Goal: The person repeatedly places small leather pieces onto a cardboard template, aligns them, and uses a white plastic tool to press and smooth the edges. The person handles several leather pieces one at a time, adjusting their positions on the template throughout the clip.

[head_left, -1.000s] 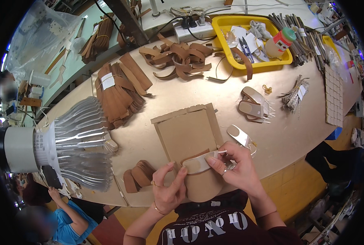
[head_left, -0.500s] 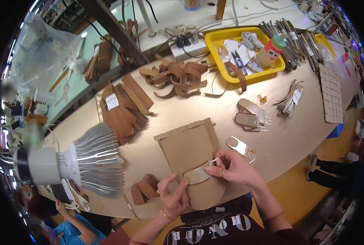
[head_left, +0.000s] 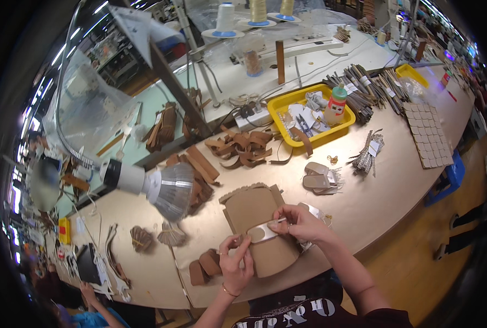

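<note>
In front of me, a small flat round-ended piece (head_left: pixel 263 233), pale with a tan oval at its left end, lies across a brown board (head_left: pixel 276 259) with a rounded near edge. The fingertips of my left hand (head_left: pixel 237 266) grip its left end. My right hand (head_left: pixel 299 224) pinches the other end between thumb and finger, and a thin white strip pokes out from that pinch. Behind the piece the board continues into a raised-edge brown panel (head_left: pixel 249 205). Another pale piece (head_left: pixel 310 209) lies partly hidden behind my right hand.
Similar pieces with pale strings (head_left: pixel 319 179) lie to the right. A yellow tray (head_left: pixel 348 121) holds a bottle and small tools. Brown strips (head_left: pixel 240 148) are heaped behind the panel. A lamp head (head_left: pixel 169 191) hangs at left, above the table. Brown rolled pieces (head_left: pixel 198 272) sit near my left hand.
The view has tilted up and shifted, showing more of the far table and thread spools. Both hands keep their hold on the round-ended piece, which remains over the board.
</note>
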A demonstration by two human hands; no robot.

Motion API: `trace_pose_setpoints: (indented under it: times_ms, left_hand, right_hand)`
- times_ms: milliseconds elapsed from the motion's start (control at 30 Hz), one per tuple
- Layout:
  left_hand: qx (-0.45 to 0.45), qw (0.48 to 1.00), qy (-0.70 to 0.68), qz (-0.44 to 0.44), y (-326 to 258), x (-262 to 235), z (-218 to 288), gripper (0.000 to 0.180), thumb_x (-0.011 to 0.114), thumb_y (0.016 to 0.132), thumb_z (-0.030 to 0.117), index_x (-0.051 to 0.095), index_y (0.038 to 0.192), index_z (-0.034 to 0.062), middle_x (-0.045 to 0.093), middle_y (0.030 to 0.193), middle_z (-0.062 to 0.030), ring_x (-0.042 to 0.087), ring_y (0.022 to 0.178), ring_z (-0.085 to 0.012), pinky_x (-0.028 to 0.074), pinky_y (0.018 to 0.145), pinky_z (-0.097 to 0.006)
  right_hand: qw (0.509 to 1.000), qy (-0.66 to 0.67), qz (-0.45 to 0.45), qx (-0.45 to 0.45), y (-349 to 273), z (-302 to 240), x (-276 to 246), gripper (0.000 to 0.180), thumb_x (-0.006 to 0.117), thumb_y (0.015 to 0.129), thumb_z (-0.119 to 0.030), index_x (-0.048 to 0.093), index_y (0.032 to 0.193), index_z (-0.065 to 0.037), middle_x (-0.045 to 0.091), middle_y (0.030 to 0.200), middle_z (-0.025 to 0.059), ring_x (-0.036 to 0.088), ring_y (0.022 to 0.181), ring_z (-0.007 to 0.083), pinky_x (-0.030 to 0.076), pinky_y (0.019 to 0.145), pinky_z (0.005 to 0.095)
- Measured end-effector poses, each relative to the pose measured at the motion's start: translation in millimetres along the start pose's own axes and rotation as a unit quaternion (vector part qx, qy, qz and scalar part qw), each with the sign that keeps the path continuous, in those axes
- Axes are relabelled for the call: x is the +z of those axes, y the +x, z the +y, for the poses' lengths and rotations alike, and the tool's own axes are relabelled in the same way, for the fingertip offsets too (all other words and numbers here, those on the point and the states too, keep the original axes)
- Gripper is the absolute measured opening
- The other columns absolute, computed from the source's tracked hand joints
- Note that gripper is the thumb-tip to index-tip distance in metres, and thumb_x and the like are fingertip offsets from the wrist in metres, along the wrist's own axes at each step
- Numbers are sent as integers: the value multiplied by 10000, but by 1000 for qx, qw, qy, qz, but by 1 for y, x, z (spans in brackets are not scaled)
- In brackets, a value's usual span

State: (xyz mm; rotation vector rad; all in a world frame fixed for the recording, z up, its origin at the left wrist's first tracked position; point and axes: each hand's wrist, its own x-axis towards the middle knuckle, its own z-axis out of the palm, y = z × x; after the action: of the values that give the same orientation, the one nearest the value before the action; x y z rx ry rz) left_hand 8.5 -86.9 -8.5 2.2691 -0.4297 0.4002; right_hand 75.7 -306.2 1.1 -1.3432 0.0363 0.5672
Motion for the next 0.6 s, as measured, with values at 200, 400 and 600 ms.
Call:
trace_pose_setpoints:
  times_ms: [200, 400, 600]
  left_hand:
    - [-71, 993, -10, 91, -28, -1, 18, 480, 601, 818, -9, 525, 1291, -14, 450, 1306, -204, 561, 973, -283, 474, 863, -372]
    - [-129, 981, 57, 132, -60, -30, 0, 310, 639, 816, -17, 643, 1124, 18, 520, 1240, -159, 588, 976, -270, 478, 872, -358]
    - [-178, 961, 111, 182, -72, -60, -36, 301, 626, 831, -10, 638, 1130, 20, 550, 1189, -169, 592, 1022, -296, 480, 881, -373]
  right_hand:
    - [991, 23, 81, -101, -26, -6, -3, 187, 734, 841, -88, 572, 928, -54, 598, 801, -2, 586, 711, 57, 473, 606, 201]
    - [934, -19, 274, -230, -34, -14, -63, 346, 702, 850, -17, 523, 1139, -82, 607, 941, 43, 598, 801, 109, 501, 669, 235]
    - [763, -328, 485, -272, -32, -32, -84, 369, 659, 918, -147, 530, 1253, -58, 578, 1113, 73, 523, 1015, 173, 435, 878, 330]
